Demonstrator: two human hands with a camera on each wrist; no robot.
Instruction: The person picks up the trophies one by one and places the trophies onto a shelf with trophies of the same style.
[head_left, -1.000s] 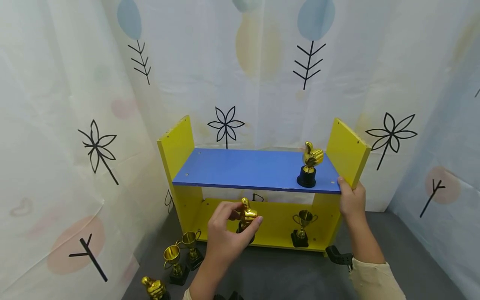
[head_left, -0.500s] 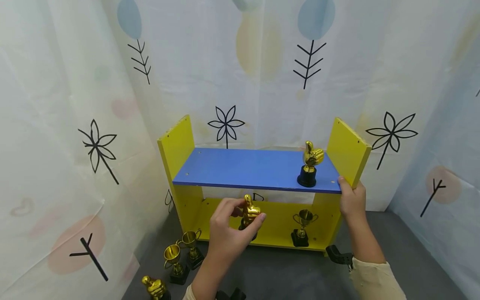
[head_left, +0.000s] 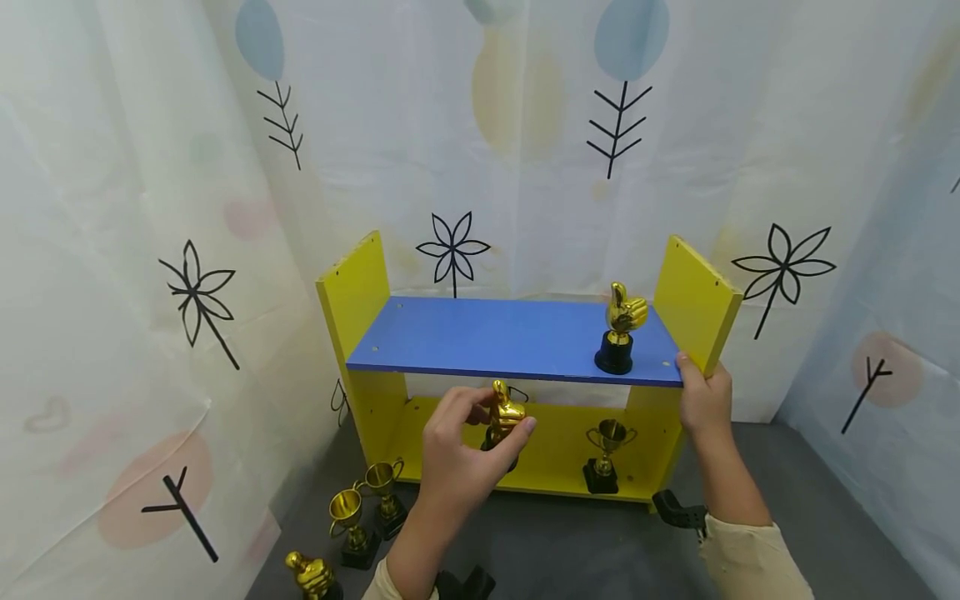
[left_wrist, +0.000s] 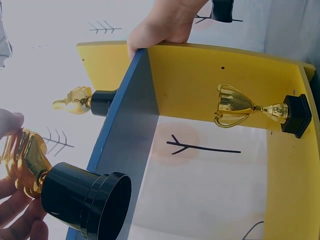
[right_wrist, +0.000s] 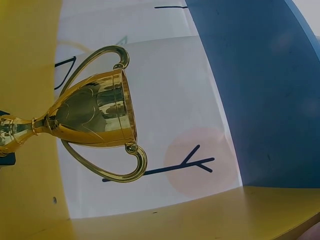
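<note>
Watching remotely, I see my left hand [head_left: 461, 457] with thumb and fingers clamped on a gold thumbs-up trophy [head_left: 509, 410], at six o'clock from the blue board [head_left: 487, 335]. Between three and four o'clock, my right hand [head_left: 707, 404] grips the yellow side panel [head_left: 694, 300], most fingers hidden. A standing trophy [head_left: 622, 321] is on the board at three. From the held one, a gold cup [head_left: 609, 436] stands at four, two cups [head_left: 346, 507] at eight.

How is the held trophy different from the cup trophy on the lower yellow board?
The held trophy shows a thumbs-up; the cup trophy has two handles. The held trophy's base is round, the cup trophy's angular. The left hand pinches the held trophy; the cup trophy stands upright. Both are gold with black bases.
</note>
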